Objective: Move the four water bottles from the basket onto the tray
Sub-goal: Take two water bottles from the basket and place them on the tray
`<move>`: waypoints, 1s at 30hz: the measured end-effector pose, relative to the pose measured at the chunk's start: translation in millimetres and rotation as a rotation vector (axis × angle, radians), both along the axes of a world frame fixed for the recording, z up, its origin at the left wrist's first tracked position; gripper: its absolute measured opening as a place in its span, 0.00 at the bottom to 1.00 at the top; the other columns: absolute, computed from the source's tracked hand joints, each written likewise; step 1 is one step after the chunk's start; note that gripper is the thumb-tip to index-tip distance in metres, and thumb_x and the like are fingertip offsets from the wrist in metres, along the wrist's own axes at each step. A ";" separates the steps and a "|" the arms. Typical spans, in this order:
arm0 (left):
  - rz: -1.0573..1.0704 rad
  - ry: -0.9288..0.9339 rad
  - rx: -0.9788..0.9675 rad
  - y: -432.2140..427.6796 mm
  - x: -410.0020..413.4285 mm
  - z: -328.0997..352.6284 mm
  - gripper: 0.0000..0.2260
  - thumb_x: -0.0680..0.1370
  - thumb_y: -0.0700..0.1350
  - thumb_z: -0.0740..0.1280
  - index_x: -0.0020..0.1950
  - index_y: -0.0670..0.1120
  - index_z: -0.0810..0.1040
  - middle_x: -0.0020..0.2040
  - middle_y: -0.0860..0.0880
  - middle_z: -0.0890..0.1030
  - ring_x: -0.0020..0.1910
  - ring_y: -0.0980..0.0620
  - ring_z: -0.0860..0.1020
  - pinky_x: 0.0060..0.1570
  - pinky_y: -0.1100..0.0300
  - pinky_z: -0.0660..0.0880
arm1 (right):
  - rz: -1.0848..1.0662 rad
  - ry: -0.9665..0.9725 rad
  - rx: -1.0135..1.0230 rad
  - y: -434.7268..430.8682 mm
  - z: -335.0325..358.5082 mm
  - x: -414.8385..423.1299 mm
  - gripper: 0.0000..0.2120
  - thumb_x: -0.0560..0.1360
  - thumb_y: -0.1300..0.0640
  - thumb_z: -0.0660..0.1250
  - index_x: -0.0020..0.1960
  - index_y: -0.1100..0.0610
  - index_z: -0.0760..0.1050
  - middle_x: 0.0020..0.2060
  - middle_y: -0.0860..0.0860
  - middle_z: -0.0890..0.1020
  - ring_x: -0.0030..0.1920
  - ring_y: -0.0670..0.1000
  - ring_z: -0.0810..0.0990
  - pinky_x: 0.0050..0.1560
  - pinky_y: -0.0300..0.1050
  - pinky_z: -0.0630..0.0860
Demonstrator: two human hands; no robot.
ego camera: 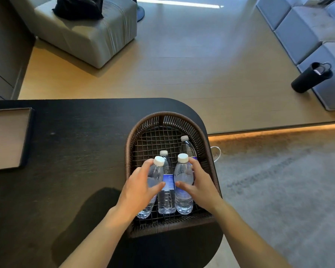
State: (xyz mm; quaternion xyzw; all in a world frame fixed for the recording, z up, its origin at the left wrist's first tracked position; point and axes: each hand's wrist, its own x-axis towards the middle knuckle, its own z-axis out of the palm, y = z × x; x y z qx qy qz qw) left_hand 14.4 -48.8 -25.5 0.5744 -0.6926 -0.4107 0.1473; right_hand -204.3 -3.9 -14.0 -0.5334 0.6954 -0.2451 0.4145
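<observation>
A brown woven basket (165, 118) sits at the right end of a dark table and holds several clear water bottles with white caps and blue labels. My left hand (138, 185) wraps around the leftmost bottle (156, 176), which tilts to the left. My right hand (199, 180) grips the front right bottle (183, 175), which stands upright. Between the two stands a middle bottle (166, 182), untouched. A fourth bottle (188, 147) stands further back by the basket's right wall. The tray (26, 140), dark-rimmed with a pale inside, lies at the table's left edge.
The dark table (75, 161) runs between basket and tray. Beyond it lie a wooden floor, a grey armchair (85, 35) with a black bag, a grey sofa (307, 31) and a black flask (311, 78). Grey carpet lies to the right.
</observation>
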 end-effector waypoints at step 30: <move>0.139 0.156 -0.414 117.4 167.5 139.6 0.34 0.70 0.56 0.79 0.69 0.65 0.64 0.62 0.53 0.80 0.60 0.51 0.79 0.57 0.50 0.80 | -0.163 -0.017 -0.624 129.3 121.4 182.0 0.34 0.76 0.51 0.74 0.77 0.45 0.62 0.69 0.41 0.74 0.70 0.43 0.73 0.67 0.53 0.77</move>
